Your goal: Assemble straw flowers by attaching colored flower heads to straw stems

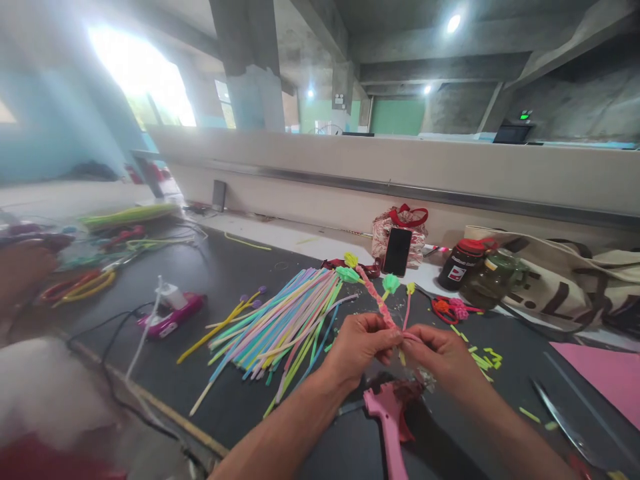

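Fingers of my left hand (pixel 361 343) are closed around the lower part of a pink pipe-cleaner flower stem (pixel 379 298), with yellow and green fuzzy tips at its top. Close beside it, my right hand (pixel 443 357) pinches a pink pipe cleaner (pixel 413 335) against the stem's base. A thin pink piece with a yellow tip (pixel 411 289) stands up between the hands; where it joins is hidden by my fingers. Just below lies a pink glue gun (pixel 387 420). To the left spreads a pile of pastel pipe cleaners (pixel 285 327).
Yellow stems with purple tips (pixel 220 327) and a magenta power strip (pixel 173 313) lie left. Behind stand a phone (pixel 398 251), a dark bottle (pixel 457 267) and a bag (pixel 545 280). Red-handled scissors (pixel 445 310), green bits (pixel 485 360) and tweezers (pixel 563 417) lie right. Someone sits at left.
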`<control>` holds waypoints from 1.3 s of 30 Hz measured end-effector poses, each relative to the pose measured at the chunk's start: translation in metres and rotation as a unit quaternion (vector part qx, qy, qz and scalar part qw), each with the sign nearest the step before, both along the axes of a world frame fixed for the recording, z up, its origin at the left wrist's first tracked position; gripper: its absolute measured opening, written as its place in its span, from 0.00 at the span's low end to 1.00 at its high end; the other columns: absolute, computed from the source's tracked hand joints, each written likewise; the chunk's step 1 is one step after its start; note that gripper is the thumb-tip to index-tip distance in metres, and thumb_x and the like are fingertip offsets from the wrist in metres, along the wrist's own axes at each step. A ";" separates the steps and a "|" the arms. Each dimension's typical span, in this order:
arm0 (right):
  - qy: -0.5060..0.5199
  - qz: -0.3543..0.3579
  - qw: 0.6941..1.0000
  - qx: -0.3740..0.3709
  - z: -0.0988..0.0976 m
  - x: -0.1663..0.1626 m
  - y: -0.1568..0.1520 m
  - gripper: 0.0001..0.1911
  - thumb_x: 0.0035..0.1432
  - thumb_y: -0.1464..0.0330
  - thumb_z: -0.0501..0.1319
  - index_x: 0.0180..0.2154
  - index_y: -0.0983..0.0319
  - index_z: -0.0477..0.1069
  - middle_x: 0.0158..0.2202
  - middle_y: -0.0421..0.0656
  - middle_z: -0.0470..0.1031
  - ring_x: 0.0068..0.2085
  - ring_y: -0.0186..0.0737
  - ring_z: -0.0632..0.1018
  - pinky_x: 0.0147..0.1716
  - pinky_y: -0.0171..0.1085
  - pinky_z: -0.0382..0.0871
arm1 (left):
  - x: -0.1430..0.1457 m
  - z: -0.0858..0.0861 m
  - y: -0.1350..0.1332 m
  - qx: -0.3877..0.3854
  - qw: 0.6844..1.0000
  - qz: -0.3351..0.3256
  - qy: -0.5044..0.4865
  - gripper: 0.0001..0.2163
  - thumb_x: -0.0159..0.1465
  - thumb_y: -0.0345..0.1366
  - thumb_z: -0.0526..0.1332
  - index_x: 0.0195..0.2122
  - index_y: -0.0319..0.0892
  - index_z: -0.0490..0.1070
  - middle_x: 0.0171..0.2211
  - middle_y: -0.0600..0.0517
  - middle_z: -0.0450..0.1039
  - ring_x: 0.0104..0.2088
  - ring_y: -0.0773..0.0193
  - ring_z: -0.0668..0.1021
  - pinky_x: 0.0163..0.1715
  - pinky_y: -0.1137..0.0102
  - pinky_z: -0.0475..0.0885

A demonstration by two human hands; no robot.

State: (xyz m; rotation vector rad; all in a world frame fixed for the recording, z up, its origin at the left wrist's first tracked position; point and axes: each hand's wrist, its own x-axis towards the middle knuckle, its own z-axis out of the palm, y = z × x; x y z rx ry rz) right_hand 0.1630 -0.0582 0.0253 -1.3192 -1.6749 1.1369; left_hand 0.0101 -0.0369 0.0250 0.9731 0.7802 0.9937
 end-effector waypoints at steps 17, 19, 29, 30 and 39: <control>0.029 -0.009 0.999 -0.025 0.011 0.003 -0.014 0.15 0.48 0.58 0.58 0.24 0.64 0.68 0.18 0.35 0.58 0.20 0.29 0.60 0.20 0.30 0.54 | -0.001 0.006 0.001 0.022 0.997 -0.025 -0.072 0.09 0.49 0.37 0.63 0.27 0.35 0.70 0.19 0.54 0.70 0.16 0.76 0.68 0.15 0.80 0.62; 0.041 -0.009 0.999 -0.032 0.009 0.001 -0.015 0.15 0.48 0.57 0.59 0.24 0.64 0.68 0.17 0.35 0.59 0.19 0.29 0.61 0.19 0.30 0.55 | 0.003 0.004 0.000 0.036 0.996 -0.004 -0.087 0.09 0.49 0.37 0.63 0.25 0.35 0.69 0.17 0.54 0.68 0.15 0.75 0.68 0.16 0.79 0.62; 0.041 -0.021 0.998 -0.038 0.015 0.004 -0.017 0.16 0.48 0.56 0.57 0.23 0.63 0.67 0.17 0.35 0.57 0.18 0.28 0.58 0.17 0.30 0.53 | 0.003 0.012 -0.001 0.005 0.994 -0.052 -0.098 0.17 0.52 0.46 0.59 0.31 0.34 0.71 0.21 0.52 0.70 0.19 0.72 0.70 0.16 0.78 0.64; 0.039 -0.016 0.998 -0.037 0.015 0.005 -0.017 0.17 0.48 0.55 0.57 0.24 0.63 0.67 0.17 0.35 0.56 0.18 0.29 0.59 0.17 0.30 0.53 | 0.002 0.012 -0.001 0.003 0.994 -0.065 -0.089 0.18 0.52 0.47 0.59 0.32 0.34 0.71 0.23 0.51 0.70 0.20 0.71 0.71 0.16 0.78 0.63; -0.020 0.000 1.000 -0.003 0.004 0.007 -0.016 0.16 0.52 0.57 0.54 0.25 0.63 0.67 0.18 0.35 0.58 0.20 0.30 0.60 0.20 0.30 0.55 | 0.003 0.001 0.000 -0.030 0.996 -0.076 -0.037 0.10 0.46 0.37 0.65 0.24 0.34 0.71 0.19 0.54 0.68 0.16 0.76 0.66 0.15 0.79 0.58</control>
